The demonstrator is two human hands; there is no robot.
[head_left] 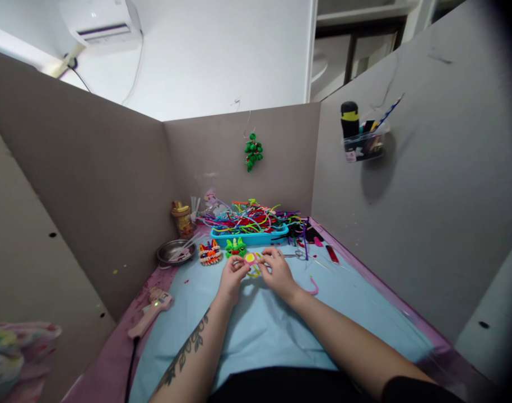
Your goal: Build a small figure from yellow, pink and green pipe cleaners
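Observation:
Between my two hands, over the middle of the blue cloth (260,330), is a small pink and yellow pipe-cleaner piece (251,258), round with a yellow centre. My left hand (234,274) pinches its left edge with thumb and finger. On the other side my right hand (277,271) grips the right edge, fingers curled. A yellow pipe-cleaner loop (254,273) hangs just below the piece. Just beyond my hands sit a green fuzzy animal head (236,247) and an orange, white and purple one (210,253).
A blue tray (250,238) heaped with coloured pipe cleaners stands at the back. Scissors (297,255) and a pink pipe-cleaner piece (312,285) lie to the right. On the left are a metal bowl (176,252) and a pink corded glue gun (150,313). Grey panels (239,120) enclose the table.

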